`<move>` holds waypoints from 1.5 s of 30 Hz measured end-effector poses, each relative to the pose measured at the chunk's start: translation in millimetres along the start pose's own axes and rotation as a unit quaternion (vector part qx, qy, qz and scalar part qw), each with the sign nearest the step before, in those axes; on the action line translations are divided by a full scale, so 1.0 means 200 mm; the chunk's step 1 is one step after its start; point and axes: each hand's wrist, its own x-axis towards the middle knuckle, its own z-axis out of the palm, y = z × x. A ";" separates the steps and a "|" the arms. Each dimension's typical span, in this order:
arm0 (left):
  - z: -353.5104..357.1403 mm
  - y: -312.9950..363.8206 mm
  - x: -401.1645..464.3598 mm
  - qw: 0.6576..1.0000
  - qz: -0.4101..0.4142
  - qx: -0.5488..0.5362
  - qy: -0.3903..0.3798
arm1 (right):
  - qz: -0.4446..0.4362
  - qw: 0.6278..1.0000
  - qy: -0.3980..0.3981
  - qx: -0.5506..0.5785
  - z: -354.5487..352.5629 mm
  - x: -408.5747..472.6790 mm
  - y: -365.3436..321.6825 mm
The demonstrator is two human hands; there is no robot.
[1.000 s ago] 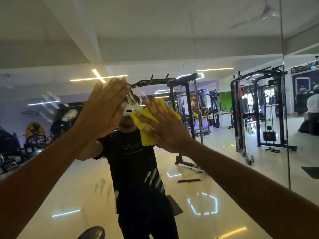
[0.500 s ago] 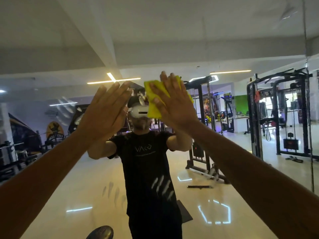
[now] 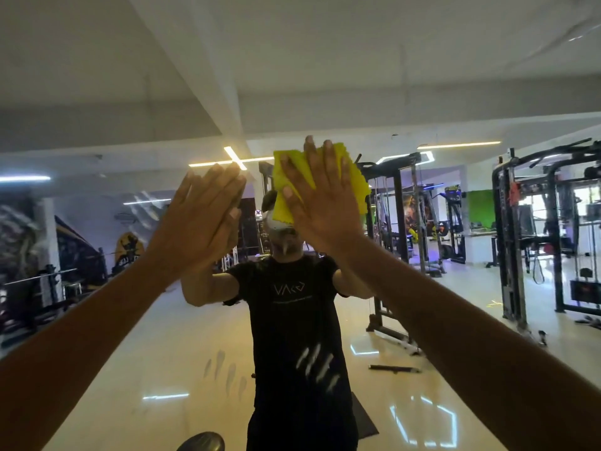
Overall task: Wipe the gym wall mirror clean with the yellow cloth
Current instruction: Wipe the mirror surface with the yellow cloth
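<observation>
The wall mirror (image 3: 422,76) fills the view and reflects a person in a black T-shirt and the gym behind. My right hand (image 3: 320,203) lies flat, fingers straight and pointing up, pressing the yellow cloth (image 3: 353,182) against the glass at head height. The cloth sticks out above, left and right of the hand. My left hand (image 3: 198,219) rests flat on the glass just to the left, fingers straight, holding nothing. White finger smears (image 3: 317,366) mark the glass lower down, and fainter ones (image 3: 224,372) sit to their left.
Reflected in the mirror are black cable machines (image 3: 546,229) on the right, weight benches (image 3: 35,288) on the left and a shiny floor. A dark rounded object (image 3: 201,442) pokes up at the bottom edge. More smears (image 3: 146,203) show on the upper left glass.
My right hand has slid the cloth upward on the glass, from face height to above it. My left hand stays flat on the mirror. The view has shifted leftward.
</observation>
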 end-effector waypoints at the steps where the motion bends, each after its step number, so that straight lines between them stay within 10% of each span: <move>1: 0.00 -0.01 0.00 1.000 0.007 0.002 0.001 | -0.043 0.999 -0.019 -0.009 0.03 -0.07 -0.07; 5: -0.03 -0.04 -0.01 1.000 0.020 0.021 -0.004 | -0.201 0.977 -0.076 -0.003 0.04 -0.28 -0.10; 10: -0.02 -0.07 0.03 0.999 0.037 0.027 -0.003 | 0.112 0.993 0.013 0.044 -0.02 -0.05 -0.03; 16: 0.00 -0.10 0.04 0.999 0.035 0.029 0.007 | -0.077 0.993 -0.083 0.013 0.05 -0.34 -0.25; 22: 0.04 -0.08 -0.04 0.999 0.036 0.012 0.005 | 0.164 0.984 -0.007 0.063 0.03 -0.26 -0.20; 28: 0.05 -0.04 -0.13 0.999 0.037 0.017 0.005 | -0.055 0.990 -0.122 0.037 0.08 -0.75 -0.45; 34: 0.06 -0.03 -0.20 0.998 0.058 0.030 -0.012 | 0.184 0.979 -0.042 0.073 0.09 -0.53 -0.41; 40: 0.04 -0.03 -0.23 0.998 0.058 0.008 -0.011 | -0.049 0.989 -0.133 0.041 0.10 -0.86 -0.58; 45: 0.02 -0.01 -0.21 0.998 0.062 0.000 -0.014 | 0.198 0.977 -0.038 0.062 0.06 -0.53 -0.29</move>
